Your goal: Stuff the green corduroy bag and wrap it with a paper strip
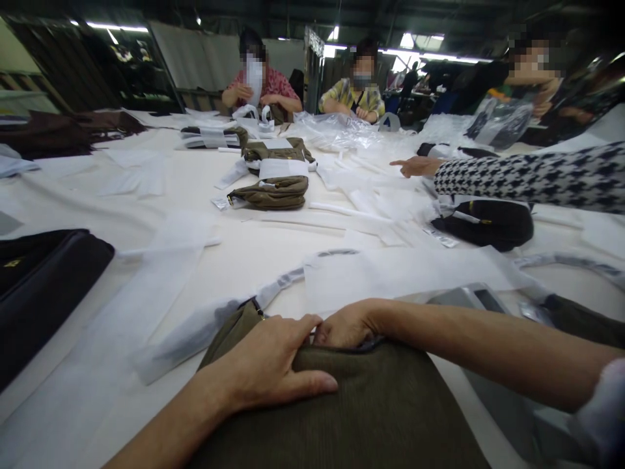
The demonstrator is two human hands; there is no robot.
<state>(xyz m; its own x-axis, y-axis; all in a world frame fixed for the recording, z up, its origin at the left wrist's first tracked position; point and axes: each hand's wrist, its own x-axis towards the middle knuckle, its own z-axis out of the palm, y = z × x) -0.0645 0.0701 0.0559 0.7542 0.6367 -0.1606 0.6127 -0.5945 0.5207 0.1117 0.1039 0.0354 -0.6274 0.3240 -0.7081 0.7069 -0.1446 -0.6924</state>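
Note:
An olive-brown fabric bag [351, 397] lies right in front of me, its zipped opening along the top edge. My left hand [273, 358] grips that edge, thumb flat on the front panel and fingers over the far side. Into the opening reaches my right hand [344, 324], its fingers curled and partly hidden by the bag's rim; what they hold, if anything, does not show. A strap wrapped in white tissue [195, 335] extends from the bag's left end across the table.
A black bag [49, 286] lies at the left, another black bag [483, 221] at the right. Olive bags [273, 192] sit mid-table among white paper sheets [410, 277]. A co-worker's checked sleeve [532, 172] reaches in from the right, finger pointing. Several people work at the far side.

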